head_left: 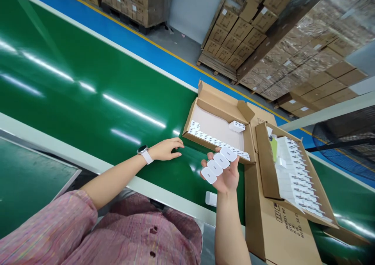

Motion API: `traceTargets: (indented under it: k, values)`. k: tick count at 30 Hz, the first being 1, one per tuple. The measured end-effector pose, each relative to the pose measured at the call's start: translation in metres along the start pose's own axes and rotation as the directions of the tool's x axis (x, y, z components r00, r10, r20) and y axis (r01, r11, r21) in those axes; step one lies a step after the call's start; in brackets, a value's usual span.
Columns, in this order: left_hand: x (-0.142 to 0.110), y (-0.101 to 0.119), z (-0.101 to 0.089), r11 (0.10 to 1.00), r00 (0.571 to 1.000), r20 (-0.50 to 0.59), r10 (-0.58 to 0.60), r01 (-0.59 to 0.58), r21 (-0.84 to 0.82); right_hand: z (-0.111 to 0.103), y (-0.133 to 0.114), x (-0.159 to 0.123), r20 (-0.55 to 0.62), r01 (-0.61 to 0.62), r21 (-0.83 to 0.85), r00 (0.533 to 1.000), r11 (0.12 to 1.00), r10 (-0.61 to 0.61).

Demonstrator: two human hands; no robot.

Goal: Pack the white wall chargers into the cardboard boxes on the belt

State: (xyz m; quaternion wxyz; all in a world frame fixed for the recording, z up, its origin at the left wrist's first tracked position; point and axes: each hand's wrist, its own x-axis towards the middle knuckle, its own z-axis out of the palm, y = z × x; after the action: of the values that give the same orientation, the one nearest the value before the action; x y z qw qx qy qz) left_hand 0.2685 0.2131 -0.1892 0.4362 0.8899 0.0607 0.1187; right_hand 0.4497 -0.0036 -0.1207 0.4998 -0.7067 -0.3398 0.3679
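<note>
A green conveyor belt runs alongside pallets of cartons. Just in front of an open cardboard tray, the right hand lies palm-up, fingers closed around four white chargers. The left hand, loosely curled and empty, rests beside it. (The tray's row of chargers leaves its middle bare.) A fuller carton sits right of the tray.

Left hand stretched forward, fingers loosely curled; right hand turned palm up.
</note>
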Motion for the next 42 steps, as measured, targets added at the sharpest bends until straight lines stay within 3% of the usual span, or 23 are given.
traceTargets:
  k: [6, 9, 11, 13, 15, 17, 21, 24, 27, 30, 32, 34, 36, 37, 38, 40, 42]
  values:
    - [0.001, 0.0, 0.0, 0.999, 0.999, -0.039, -0.003, 0.004, 0.033, -0.015, 0.0, 0.008, -0.015, 0.05, 0.006, 0.999, 0.999, -0.05]
    - [0.004, -0.001, -0.001, 0.998, 0.994, -0.107, -0.013, 0.018, 0.053, -0.033, -0.013, 0.04, -0.165, 0.159, -0.031, 0.973, 0.987, -0.161]
    - [0.006, -0.002, -0.004, 0.997, 0.988, -0.151, -0.032, 0.043, 0.065, -0.045, -0.026, 0.074, -0.218, 0.181, -0.21, 0.949, 0.961, -0.226]
    - [0.008, -0.004, -0.007, 0.995, 0.981, -0.189, -0.049, 0.064, 0.074, -0.054, -0.038, 0.109, -0.173, 0.132, -0.483, 0.955, 0.866, -0.242]
    - [0.009, -0.007, -0.01, 0.994, 0.973, -0.224, -0.057, 0.078, 0.082, -0.056, -0.045, 0.139, -0.102, 0.072, -0.719, 0.973, 0.692, -0.207]
    - [0.01, -0.009, -0.011, 0.992, 0.964, -0.257, -0.063, 0.089, 0.088, -0.054, -0.044, 0.159, -0.008, 0.06, -0.824, 0.993, 0.564, -0.118]
    - [0.011, -0.011, -0.011, 0.99, 0.956, -0.286, -0.068, 0.102, 0.103, -0.041, -0.03, 0.175, 0.224, 0.142, -0.802, 0.972, 0.58, 0.071]
    - [0.011, -0.01, -0.009, 0.988, 0.956, -0.287, -0.055, 0.093, 0.12, -0.036, -0.024, 0.174, 0.258, 0.16, -0.784, 0.963, 0.6, 0.082]
    - [0.009, -0.009, -0.01, 0.987, 0.951, -0.304, -0.047, 0.092, 0.135, -0.047, -0.027, 0.154, 0.122, 0.123, -0.802, 0.992, 0.584, -0.041]
    - [0.008, -0.006, -0.01, 0.984, 0.946, -0.323, -0.043, 0.095, 0.148, -0.079, -0.023, 0.093, -0.022, 0.076, -0.835, 0.985, 0.544, -0.173]
    - [0.007, -0.004, -0.009, 0.984, 0.945, -0.324, -0.037, 0.092, 0.155, -0.103, -0.007, 0.031, 0.112, 0.07, -0.847, 0.993, 0.528, 0.048]
    - [0.006, -0.001, -0.008, 0.983, 0.947, -0.321, -0.029, 0.085, 0.161, -0.122, 0.02, -0.035, 0.177, -0.011, -0.879, 0.921, 0.477, 0.348]
    - [0.006, 0.001, -0.006, 0.983, 0.948, -0.317, -0.021, 0.077, 0.166, -0.133, 0.049, -0.091, 0.064, -0.139, -0.935, 0.84, 0.327, 0.538]
    - [0.005, 0.003, -0.005, 0.983, 0.949, -0.316, -0.017, 0.074, 0.168, -0.136, 0.062, -0.112, -0.01, -0.192, -0.946, 0.822, 0.261, 0.569]
    - [0.005, 0.003, -0.004, 0.983, 0.949, -0.315, -0.014, 0.071, 0.169, -0.138, 0.071, -0.128, -0.036, -0.215, -0.944, 0.819, 0.249, 0.573]
    - [0.005, 0.005, -0.002, 0.984, 0.95, -0.314, -0.009, 0.064, 0.168, -0.141, 0.08, -0.14, -0.021, -0.234, -0.914, 0.843, 0.331, 0.538]
    - [0.004, 0.004, -0.002, 0.984, 0.95, -0.312, -0.005, 0.059, 0.165, -0.142, 0.075, -0.13, 0.061, -0.201, -0.828, 0.895, 0.523, 0.441]
